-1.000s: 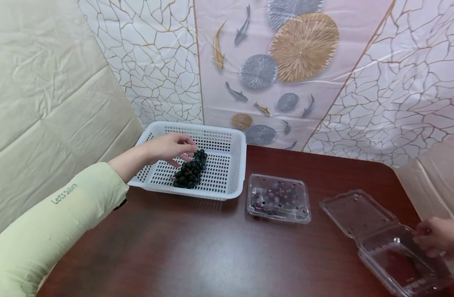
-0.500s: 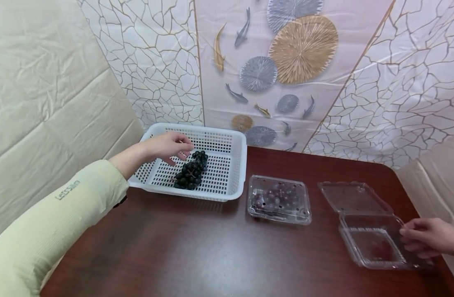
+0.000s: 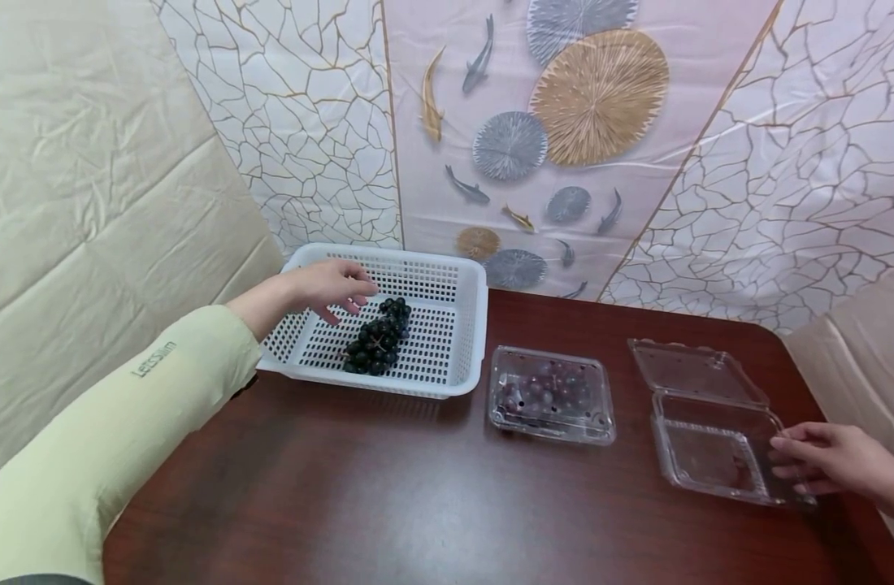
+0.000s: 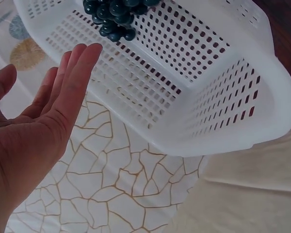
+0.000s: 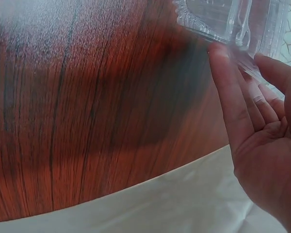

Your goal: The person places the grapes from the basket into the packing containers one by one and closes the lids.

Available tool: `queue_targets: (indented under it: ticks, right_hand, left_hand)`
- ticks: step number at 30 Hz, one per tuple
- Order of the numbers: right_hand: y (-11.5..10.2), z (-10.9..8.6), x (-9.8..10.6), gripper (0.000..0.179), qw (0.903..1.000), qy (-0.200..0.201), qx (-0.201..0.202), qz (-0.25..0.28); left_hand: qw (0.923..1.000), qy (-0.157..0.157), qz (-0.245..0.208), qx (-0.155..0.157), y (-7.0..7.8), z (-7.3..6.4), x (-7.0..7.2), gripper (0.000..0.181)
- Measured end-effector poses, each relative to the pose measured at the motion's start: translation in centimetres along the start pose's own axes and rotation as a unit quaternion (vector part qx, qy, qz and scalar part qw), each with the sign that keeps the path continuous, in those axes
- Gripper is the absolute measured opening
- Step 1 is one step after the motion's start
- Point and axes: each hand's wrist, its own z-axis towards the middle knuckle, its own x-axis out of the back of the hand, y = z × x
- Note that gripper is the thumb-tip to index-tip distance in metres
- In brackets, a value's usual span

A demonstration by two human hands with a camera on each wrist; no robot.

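My left hand (image 3: 328,288) hovers over the white plastic basket (image 3: 467,325), fingers relaxed and holding nothing. Below and to its right, a bunch of dark grapes (image 3: 377,341) lies in the basket; the left wrist view shows the grapes (image 4: 117,14) beyond my fingertips. At the right side of the table, my right hand (image 3: 831,459) pinches the near right edge of a clear plastic clamshell box (image 3: 710,455). Its lid (image 3: 699,372) is swung back, away from me, and no fruit shows inside. In the right wrist view, thumb and fingers meet at the box's edge (image 5: 233,29).
Between the basket and the raised-lid box, a closed clear clamshell (image 3: 552,394) holds reddish-purple grapes. All of it stands on a dark red-brown wooden table (image 3: 418,487). Patterned cloth (image 3: 315,122) hangs behind, with beige cloth (image 3: 88,203) on the left and right sides.
My right hand has brought the open clamshell left and away from me, turning it straighter on the table. The left hand has drawn slightly back from the dark grapes, which stay put.
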Motion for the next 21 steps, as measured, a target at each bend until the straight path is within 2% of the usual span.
queue_targets:
  ticks: [5, 12, 18, 21]
  right_hand:
    - [-0.1, 0.1, -0.2, 0.023, 0.9998, 0.005, -0.005, 0.016]
    - [-0.1, 0.6, -0.5, 0.018, 0.9992, 0.0, 0.025, 0.03]
    - [-0.6, 0.9, -0.7, 0.024, 0.9998, 0.012, 0.007, 0.011]
    - [-0.8, 1.0, -0.8, 0.029, 0.9999, 0.016, -0.002, -0.001]
  left_hand:
    - [0.9995, -0.004, 0.017, 0.027, -0.3, 1.0, 0.3, 0.046]
    - [0.9966, -0.018, 0.045, 0.066, -0.6, 2.7, 0.3, 0.058]
    - [0.9925, -0.036, 0.085, 0.08, -0.6, 3.7, -0.1, 0.066]
    - [0.9917, -0.046, 0.081, 0.089, -0.6, 4.2, -0.1, 0.071]
